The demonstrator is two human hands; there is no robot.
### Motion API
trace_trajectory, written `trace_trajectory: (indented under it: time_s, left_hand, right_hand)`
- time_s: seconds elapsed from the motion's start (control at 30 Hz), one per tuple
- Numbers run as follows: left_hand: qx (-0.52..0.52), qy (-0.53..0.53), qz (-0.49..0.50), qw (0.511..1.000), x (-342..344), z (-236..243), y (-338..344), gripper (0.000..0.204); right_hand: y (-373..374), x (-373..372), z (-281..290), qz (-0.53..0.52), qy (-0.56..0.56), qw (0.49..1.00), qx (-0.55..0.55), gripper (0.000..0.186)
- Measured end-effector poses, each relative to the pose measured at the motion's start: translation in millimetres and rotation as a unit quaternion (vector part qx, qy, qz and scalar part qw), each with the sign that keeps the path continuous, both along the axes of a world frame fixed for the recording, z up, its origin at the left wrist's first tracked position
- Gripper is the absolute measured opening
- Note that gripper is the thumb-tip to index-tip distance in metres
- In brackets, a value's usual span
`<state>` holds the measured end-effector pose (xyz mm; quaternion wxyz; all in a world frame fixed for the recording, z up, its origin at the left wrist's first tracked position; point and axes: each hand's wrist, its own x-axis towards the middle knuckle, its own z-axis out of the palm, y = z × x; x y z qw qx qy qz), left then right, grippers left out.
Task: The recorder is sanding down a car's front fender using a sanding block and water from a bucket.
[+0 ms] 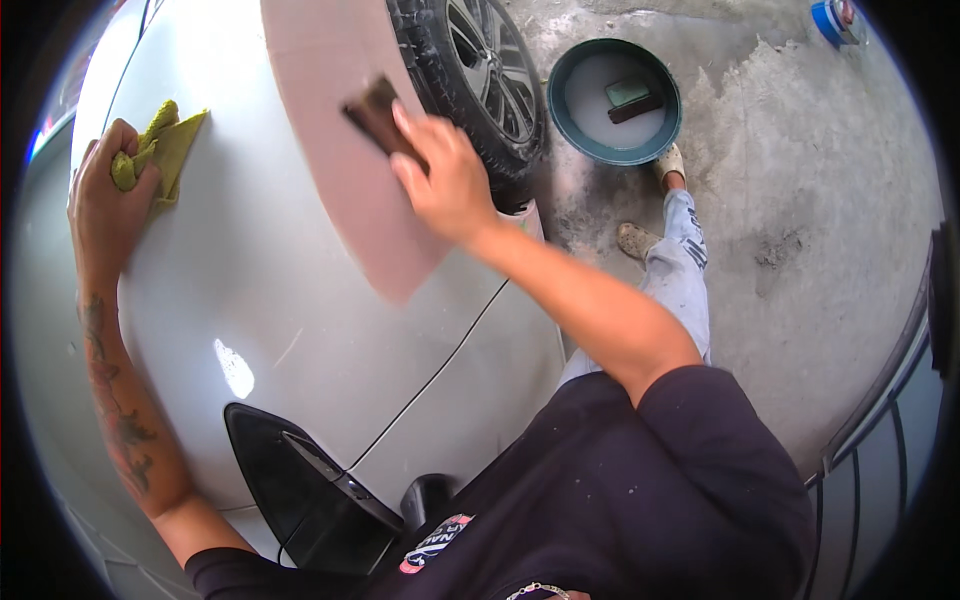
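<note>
- On the white car panel (pixel 300 300), left hand (pixel 105 205) clenches a yellow cloth (pixel 165 150)
- Right hand (pixel 445 175) grips a dark sanding block (pixel 375 115), pressed flat on the pinkish filler patch (pixel 350 180)
- Teal basin (pixel 560 120) sits beside the tyre (pixel 480 80)

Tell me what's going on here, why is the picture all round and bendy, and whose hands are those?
The picture comes from a small camera worn on a person's head, looking down. Its lens sees very wide, so straight edges bend near the rim. The arms belong to that person. The left hand presses a yellow-green cloth against a white car body. The right hand holds a dark block flat on a pinkish patch of the car beside the wheel. On the concrete floor stands a round basin of cloudy water with another block lying in it. Lower down you see the person's dark shirt and legs.
</note>
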<state>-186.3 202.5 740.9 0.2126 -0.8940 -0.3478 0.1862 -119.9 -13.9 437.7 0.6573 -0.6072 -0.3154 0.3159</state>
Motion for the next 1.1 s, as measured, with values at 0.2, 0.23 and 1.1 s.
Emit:
trace_trajectory:
  time_s: [0.2,0.23,1.1]
  left_hand:
    - [0.011,0.020,0.001,1.000,-2,3,-3,0.017]
    - [0.013,0.020,-0.002,1.000,0,3,-4,0.017]
    - [-0.028,-0.035,-0.065,0.997,21,-9,0,0.021]
  right_hand:
    - [-107,-48,11,0.061,-0.021,0.998,0.010,0.067]
    - [-89,-40,9,0.042,-0.035,0.998,0.019,0.064]
    - [122,55,-3,-0.012,-0.025,0.999,-0.038,0.058]
